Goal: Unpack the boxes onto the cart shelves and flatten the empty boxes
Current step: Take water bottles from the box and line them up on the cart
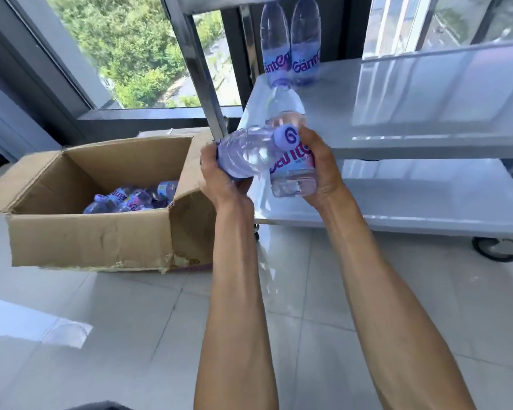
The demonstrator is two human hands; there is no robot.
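My left hand [219, 176] grips a clear water bottle [246, 152] lying sideways, its purple cap pointing right. My right hand [320, 167] grips a second bottle [288, 113], which stands upright with its base down. Both are held just in front of the steel cart's middle shelf [427, 134]. Two more bottles [290, 42] with purple labels stand at the far left corner of that shelf. On the floor to the left sits an open cardboard box [92, 235] holding several more bottles [131, 198].
The cart's lower shelf [427, 211] is below the middle one, and a caster wheel [498, 250] sits at the right. A steel cart post [202, 81] rises between box and shelf. Windows line the wall behind. Pale tiled floor lies in front.
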